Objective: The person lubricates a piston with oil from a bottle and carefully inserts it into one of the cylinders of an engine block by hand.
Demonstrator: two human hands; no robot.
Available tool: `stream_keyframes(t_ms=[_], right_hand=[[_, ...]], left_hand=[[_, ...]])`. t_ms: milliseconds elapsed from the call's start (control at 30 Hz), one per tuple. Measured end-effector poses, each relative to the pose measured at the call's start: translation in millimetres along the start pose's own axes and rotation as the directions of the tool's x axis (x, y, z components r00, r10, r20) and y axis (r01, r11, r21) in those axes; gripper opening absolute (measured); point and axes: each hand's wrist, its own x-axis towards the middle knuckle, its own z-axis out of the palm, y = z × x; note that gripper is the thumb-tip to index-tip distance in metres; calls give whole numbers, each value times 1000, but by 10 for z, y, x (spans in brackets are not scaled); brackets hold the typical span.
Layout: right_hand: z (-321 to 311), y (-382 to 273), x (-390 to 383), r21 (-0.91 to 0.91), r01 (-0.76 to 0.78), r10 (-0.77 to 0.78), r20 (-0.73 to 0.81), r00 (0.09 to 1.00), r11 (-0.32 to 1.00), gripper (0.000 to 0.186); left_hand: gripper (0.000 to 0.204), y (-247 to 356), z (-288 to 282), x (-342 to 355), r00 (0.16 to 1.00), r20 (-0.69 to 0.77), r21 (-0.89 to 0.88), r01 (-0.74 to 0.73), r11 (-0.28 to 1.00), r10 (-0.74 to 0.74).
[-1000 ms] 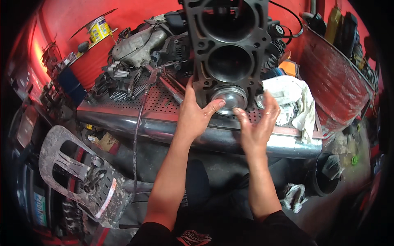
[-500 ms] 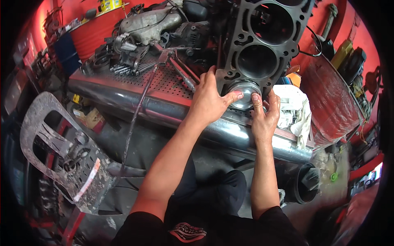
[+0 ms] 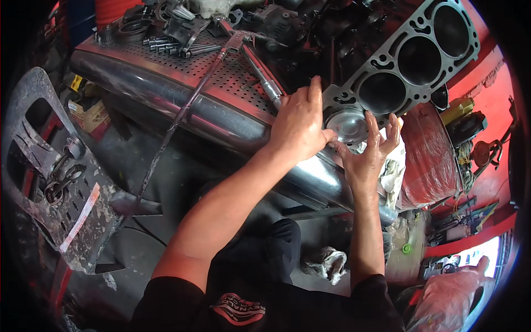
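Observation:
An engine block (image 3: 354, 88) with a row of dark round bores tilts up to the right over a perforated steel bench (image 3: 235, 97). A silver piston (image 3: 347, 124) sits at its nearest bore. My left hand (image 3: 298, 119) grips the block's left edge, its thumb reaching the piston's lower left rim. My right hand (image 3: 365, 152) curls at the piston's right and lower rim, fingertips against piston and block. A white rag (image 3: 394, 177) lies behind my right hand.
A dirty plastic chair (image 3: 99, 221) holding pistons with rods (image 3: 72, 149) stands at left. Bolts (image 3: 182, 47), metal parts and a long bar (image 3: 182, 108) lie on the bench. A plastic-wrapped drum (image 3: 426, 160) stands right; crumpled cloth (image 3: 326, 263) is on the floor.
The view has swung, so the block now slants to the upper right. My hands stay at the piston, with my thumbs moved down to its lower rim.

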Motion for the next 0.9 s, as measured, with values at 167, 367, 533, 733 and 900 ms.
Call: stream_keyframes(t_ms=[167,367,533,733,900], right_hand=[[54,75,-71,-10,43,-43,-88,995,999,110],[133,85,-113,-12,31,-32,-121,992,999,111],[173,27,-88,-47,12,-19,-157,987,999,107],[175,32,-112,-48,-34,26,-161,987,998,105],[174,15,-113,-48,-37,29,-169,985,998,106]], left_hand=[[117,38,-75,47,989,136,-28,64,998,-60],[112,-4,-53,18,998,62,-18,30,999,-29],[108,-43,-10,31,999,45,-63,20,998,-17],[100,-54,35,36,1000,-25,-111,5,994,-8],[97,-71,72,37,997,-73,-96,-22,995,15]])
